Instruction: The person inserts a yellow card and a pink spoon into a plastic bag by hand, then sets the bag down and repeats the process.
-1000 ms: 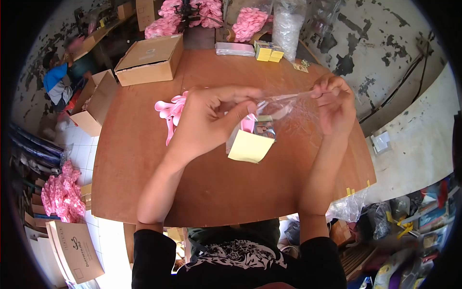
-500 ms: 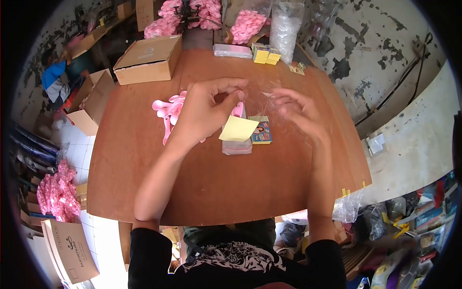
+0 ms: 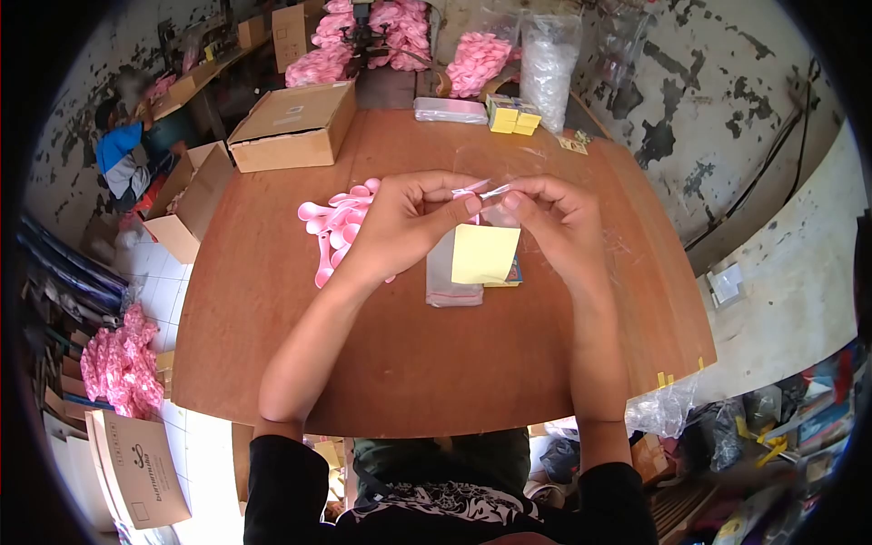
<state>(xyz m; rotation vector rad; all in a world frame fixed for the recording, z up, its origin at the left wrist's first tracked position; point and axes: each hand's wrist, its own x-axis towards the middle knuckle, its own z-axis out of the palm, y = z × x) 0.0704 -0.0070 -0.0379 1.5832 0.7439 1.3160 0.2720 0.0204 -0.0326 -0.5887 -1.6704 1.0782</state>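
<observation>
My left hand (image 3: pixel 422 209) is closed in a pinch at the top of a clear plastic bag (image 3: pixel 498 216). My right hand (image 3: pixel 556 218) pinches the same top edge from the other side, close to the left fingertips. A yellow card (image 3: pixel 486 254) hangs below the fingers, seemingly inside the bag, with a bit of pink beside it. Under it on the table lie a stack of flat clear bags (image 3: pixel 454 295) and a mostly hidden blue printed card stack (image 3: pixel 516 272). Pink plastic spoons (image 3: pixel 341 218) are heaped left of my left hand.
On the brown table (image 3: pixel 436 363) stand a cardboard box (image 3: pixel 295 127), small yellow boxes (image 3: pixel 513 113), a pack of clear bags (image 3: pixel 450 110) and a tall clear sack (image 3: pixel 549 73). Clear film scraps (image 3: pixel 618 245) lie to the right. Another person (image 3: pixel 127 154) sits at far left.
My right hand has moved left and in to meet my left hand at the bag's top. The yellow card now hangs more upright and farther right. The view has shifted slightly.
</observation>
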